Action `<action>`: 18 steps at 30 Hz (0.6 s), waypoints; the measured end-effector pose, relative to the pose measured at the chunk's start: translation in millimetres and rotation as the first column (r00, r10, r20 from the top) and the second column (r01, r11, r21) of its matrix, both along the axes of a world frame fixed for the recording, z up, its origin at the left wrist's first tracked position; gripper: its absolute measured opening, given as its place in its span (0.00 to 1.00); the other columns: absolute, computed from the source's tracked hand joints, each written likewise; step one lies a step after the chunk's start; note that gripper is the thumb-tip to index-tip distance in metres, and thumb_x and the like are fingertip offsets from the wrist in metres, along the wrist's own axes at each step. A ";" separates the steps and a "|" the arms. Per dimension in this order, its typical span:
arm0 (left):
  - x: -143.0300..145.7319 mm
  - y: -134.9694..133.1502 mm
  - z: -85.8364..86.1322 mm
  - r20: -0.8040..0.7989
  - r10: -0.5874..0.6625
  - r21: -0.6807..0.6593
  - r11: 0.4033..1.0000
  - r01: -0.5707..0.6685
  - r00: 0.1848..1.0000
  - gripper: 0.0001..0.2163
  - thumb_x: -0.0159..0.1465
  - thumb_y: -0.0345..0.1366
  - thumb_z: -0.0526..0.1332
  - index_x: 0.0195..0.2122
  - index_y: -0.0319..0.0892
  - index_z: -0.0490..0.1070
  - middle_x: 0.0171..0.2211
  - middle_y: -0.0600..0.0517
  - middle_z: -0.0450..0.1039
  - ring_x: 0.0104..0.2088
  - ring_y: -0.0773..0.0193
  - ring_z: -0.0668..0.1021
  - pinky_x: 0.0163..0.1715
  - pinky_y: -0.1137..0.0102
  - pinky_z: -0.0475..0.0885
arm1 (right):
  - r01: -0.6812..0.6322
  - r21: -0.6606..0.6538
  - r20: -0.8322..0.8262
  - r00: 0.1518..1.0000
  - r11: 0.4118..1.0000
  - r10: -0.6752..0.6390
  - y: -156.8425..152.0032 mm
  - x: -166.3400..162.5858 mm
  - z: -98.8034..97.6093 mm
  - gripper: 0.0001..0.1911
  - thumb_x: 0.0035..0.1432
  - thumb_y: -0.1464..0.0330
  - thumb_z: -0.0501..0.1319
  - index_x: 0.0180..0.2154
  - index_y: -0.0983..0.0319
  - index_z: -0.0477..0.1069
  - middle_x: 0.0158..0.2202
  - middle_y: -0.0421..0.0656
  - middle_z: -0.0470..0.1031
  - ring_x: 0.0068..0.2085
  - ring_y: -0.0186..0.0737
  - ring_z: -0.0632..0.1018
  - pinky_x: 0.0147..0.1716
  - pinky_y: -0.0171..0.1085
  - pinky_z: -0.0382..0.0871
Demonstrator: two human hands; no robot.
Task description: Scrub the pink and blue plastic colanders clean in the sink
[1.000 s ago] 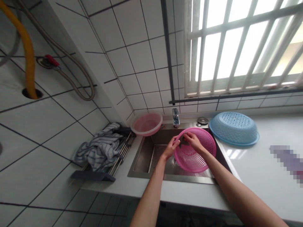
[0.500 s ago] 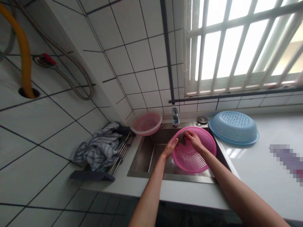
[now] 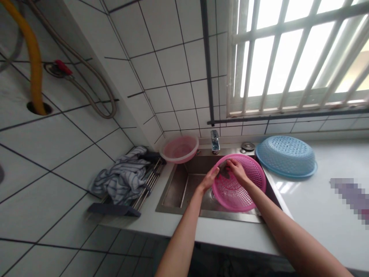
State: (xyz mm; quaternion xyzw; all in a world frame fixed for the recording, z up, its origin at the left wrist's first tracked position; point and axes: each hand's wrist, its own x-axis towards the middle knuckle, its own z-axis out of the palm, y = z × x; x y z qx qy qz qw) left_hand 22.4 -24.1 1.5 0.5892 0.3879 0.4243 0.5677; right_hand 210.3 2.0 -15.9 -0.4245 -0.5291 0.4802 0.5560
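Observation:
A pink colander (image 3: 236, 194) with many small holes rests over the sink, tilted so that its inside faces me. My left hand (image 3: 210, 179) is closed on its left rim, thumb toward the inside. My right hand (image 3: 236, 170) pinches a small dark grey cloth (image 3: 223, 169) against the upper left part of the inner wall. The cloth hangs partly loose between the two hands. The fingers of my left hand behind the rim are hidden.
The steel sink (image 3: 175, 192) lies under the colander, with a faucet (image 3: 215, 142) behind it. A pale pink basin (image 3: 180, 149) stands at the back left. A blue basket (image 3: 286, 157) lies upside down at right. A striped cloth (image 3: 123, 177) covers a rack (image 3: 148, 184).
The dark cloth has shifted slightly and changed shape under my right hand. My left hand keeps its hold on the rim. The whole view has moved a little.

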 end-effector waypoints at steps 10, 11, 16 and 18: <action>-11.3 0.9 2.3 -0.040 0.077 -0.036 0.996 -0.078 0.996 0.37 0.62 0.66 0.63 0.61 0.41 0.75 0.66 0.41 0.72 0.68 0.44 0.70 0.73 0.49 0.56 | -0.170 0.062 0.094 0.982 0.983 0.164 -13.9 -28.9 0.1 0.21 0.61 0.49 0.64 0.36 0.61 0.75 0.35 0.44 0.78 0.33 0.41 0.74 0.34 0.38 0.69; -7.8 0.5 2.7 -0.025 0.054 -0.034 0.998 -0.055 0.998 0.36 0.63 0.65 0.64 0.62 0.42 0.75 0.67 0.42 0.71 0.69 0.44 0.69 0.73 0.50 0.56 | -0.026 0.052 0.041 0.999 0.998 0.024 -8.6 -19.5 3.2 0.21 0.61 0.48 0.63 0.35 0.60 0.73 0.34 0.44 0.78 0.33 0.42 0.74 0.33 0.38 0.69; 2.2 -3.0 3.6 -0.022 0.026 -0.024 0.999 -0.027 0.999 0.37 0.63 0.65 0.64 0.64 0.43 0.73 0.68 0.42 0.69 0.70 0.46 0.68 0.73 0.51 0.56 | -0.024 0.001 -0.030 0.999 1.000 0.024 -5.5 -3.0 9.2 0.21 0.60 0.48 0.64 0.36 0.60 0.73 0.33 0.43 0.77 0.31 0.41 0.74 0.32 0.38 0.71; -2.5 -3.6 3.8 -0.049 0.041 -0.021 0.999 -0.042 0.998 0.38 0.61 0.67 0.63 0.61 0.41 0.76 0.65 0.41 0.72 0.68 0.45 0.71 0.72 0.51 0.57 | -0.258 0.036 0.075 0.964 0.966 0.254 -16.6 -17.8 6.7 0.21 0.61 0.49 0.64 0.37 0.61 0.75 0.34 0.44 0.79 0.32 0.41 0.75 0.32 0.37 0.70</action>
